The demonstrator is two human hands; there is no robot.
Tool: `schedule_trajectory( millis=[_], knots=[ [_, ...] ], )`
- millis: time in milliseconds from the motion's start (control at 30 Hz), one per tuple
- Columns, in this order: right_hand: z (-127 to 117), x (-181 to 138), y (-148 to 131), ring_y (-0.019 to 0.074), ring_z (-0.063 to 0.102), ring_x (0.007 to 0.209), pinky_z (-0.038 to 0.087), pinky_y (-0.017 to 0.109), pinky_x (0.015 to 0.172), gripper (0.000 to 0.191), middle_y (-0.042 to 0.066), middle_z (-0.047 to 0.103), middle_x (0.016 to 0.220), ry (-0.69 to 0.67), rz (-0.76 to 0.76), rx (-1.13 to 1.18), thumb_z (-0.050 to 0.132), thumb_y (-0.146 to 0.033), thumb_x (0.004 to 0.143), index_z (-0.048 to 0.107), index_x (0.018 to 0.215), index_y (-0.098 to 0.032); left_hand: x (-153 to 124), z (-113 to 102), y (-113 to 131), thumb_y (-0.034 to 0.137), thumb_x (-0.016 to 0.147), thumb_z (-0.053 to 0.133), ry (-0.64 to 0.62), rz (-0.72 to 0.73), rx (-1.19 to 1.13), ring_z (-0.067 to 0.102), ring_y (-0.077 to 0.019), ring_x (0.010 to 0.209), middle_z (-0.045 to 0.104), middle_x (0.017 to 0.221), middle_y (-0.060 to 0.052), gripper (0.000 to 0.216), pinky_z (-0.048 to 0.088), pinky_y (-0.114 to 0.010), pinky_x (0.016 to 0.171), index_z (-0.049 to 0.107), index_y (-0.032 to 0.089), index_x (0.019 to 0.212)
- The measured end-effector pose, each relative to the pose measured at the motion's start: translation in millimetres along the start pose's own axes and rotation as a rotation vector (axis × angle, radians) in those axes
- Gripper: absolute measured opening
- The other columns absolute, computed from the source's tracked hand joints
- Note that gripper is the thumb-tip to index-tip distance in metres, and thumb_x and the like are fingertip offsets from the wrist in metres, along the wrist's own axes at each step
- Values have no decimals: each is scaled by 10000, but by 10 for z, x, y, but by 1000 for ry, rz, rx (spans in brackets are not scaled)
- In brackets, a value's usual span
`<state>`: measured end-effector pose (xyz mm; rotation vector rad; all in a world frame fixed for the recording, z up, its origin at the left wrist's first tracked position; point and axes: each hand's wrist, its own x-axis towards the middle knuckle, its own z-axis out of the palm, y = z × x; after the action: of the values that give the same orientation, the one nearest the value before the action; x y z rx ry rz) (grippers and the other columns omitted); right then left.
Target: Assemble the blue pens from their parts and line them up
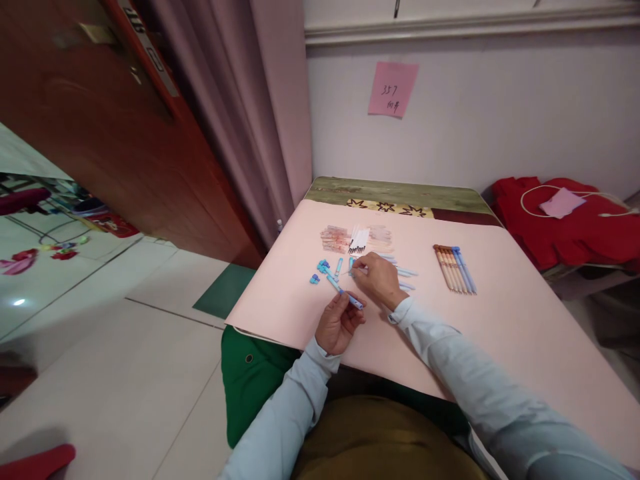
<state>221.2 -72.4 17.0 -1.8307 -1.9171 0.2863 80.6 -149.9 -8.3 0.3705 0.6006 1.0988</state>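
My left hand (339, 323) is closed round a blue pen barrel (345, 293), held slanting over the pink sheet (450, 333). My right hand (377, 279) reaches forward, its fingers curled over small blue pen parts (350, 265); what it pinches is hidden. Several blue caps and short pieces (323, 270) lie just left of the hands. Beyond them lie a fan of white refills (359, 240) and a pile of thin springs (336, 238). Pale blue barrels (406, 273) stick out to the right of my right hand.
A row of finished pens (455, 268) lies on the sheet to the right. A red cloth with a white cable (565, 220) sits on a low stand at far right. A pink note (393, 89) hangs on the wall. Curtain and brown door stand at left.
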Motion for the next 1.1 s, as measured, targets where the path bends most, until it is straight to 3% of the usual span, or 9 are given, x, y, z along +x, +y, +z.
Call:
schedule_trajectory(
  millis=[233, 367, 667, 1100],
  knots=[
    [-144, -417, 215, 128, 525, 580, 427, 263, 610, 225, 7, 681, 779, 191, 134, 517, 664, -420, 787, 728, 806, -206, 61, 47, -9, 198, 816, 722, 82, 47, -48, 689, -92, 714, 735, 873, -70, 146, 586, -178, 697, 655, 117, 918],
    [-231, -654, 182, 108, 473, 542, 431, 257, 575, 232, 2, 659, 755, 298, 134, 677, 689, -419, 793, 723, 829, -192, 91, 83, -13, 160, 835, 691, 104, 57, -61, 701, -102, 734, 739, 890, -84, 118, 591, -192, 718, 654, 110, 935],
    [-420, -1055, 1, 115, 527, 588, 478, 275, 611, 101, 13, 649, 775, 461, -112, 444, 675, -312, 854, 708, 852, -217, 77, 67, -19, 169, 839, 689, 98, 51, -77, 697, -103, 711, 738, 881, -76, 99, 594, -203, 708, 658, 111, 914],
    [-374, -1098, 13, 115, 535, 598, 443, 283, 645, 101, 11, 657, 786, 473, -175, 188, 654, -317, 878, 701, 856, -231, 48, 66, -16, 235, 802, 741, 56, 33, -60, 674, -101, 643, 728, 790, -50, 190, 590, -200, 630, 657, 111, 919]
  ],
)
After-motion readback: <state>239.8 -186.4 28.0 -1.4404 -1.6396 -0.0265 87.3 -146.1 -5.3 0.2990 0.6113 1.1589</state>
